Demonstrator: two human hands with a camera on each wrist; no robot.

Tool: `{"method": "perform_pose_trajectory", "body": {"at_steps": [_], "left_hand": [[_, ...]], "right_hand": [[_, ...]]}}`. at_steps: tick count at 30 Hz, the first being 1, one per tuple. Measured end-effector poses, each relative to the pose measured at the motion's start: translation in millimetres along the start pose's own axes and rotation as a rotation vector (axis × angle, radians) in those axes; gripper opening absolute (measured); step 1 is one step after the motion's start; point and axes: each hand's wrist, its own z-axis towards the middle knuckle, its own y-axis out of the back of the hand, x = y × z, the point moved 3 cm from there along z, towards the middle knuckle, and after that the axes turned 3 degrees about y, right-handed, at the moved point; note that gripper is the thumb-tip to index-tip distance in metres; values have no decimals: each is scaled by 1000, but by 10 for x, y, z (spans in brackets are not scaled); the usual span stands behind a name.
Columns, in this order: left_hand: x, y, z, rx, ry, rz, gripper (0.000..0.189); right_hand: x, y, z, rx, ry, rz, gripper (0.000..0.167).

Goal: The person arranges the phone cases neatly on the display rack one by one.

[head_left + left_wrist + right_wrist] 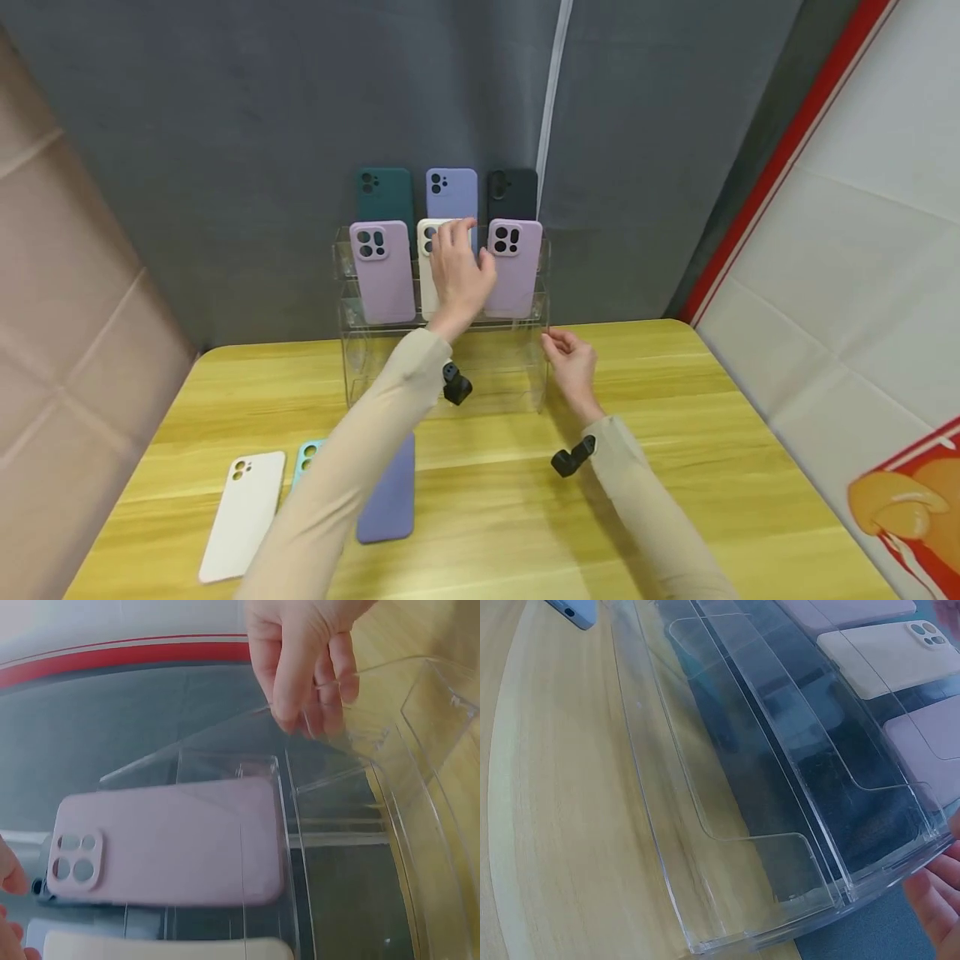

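A clear acrylic tiered display stand (442,367) holds phone cases upright. On its lower occupied tier stand a left lilac case (384,283), a cream case (892,660) and a right lilac case (517,279). My left hand (461,271) is in front of the cream case, partly hiding it, with its thumb apart from its fingers. Whether those fingers touch the case cannot be seen. At the stand's right side, my right hand (573,367) pinches the edge of the side panel; this grip also shows in the left wrist view, where the right lilac case (172,844) lies nearby.
Behind, the top tier carries a dark green case (385,192), a periwinkle case (453,190) and a black case (513,196). On the wooden table (675,467) lie a white case (243,517), a turquoise case (306,457) and a blue-violet case (393,500), partly behind my left sleeve.
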Motion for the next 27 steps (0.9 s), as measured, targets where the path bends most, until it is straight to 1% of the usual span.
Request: {"method": "perform_pose_trajectory", "body": {"at_steps": [4,9,13,16,20,23,27], "left_hand": [[94,141,-48,-3,8,-42,35],[207,298,-108,-23,-5,-73,32],[334,432,-208,-21,1,-108,31],[483,561,-344,-36,33,-126,31],[742,710,-569,-52,76,-122,31],[934,783,-737,-42,91,-114,31],[1156,865,-960,-25,130,-108,30]], "right_hand": [[-6,23,4,4,-11,16,18],[-26,63,10,6,-44,24,22],[-42,78,-7,18,-57,33,24],[-47,75,-11,25,-74,25,24],[-57,79,4,19,-83,4,23],[-74,100,22,3,-81,-2,22],[-99,131,31,-3,-111,18,21]]}}
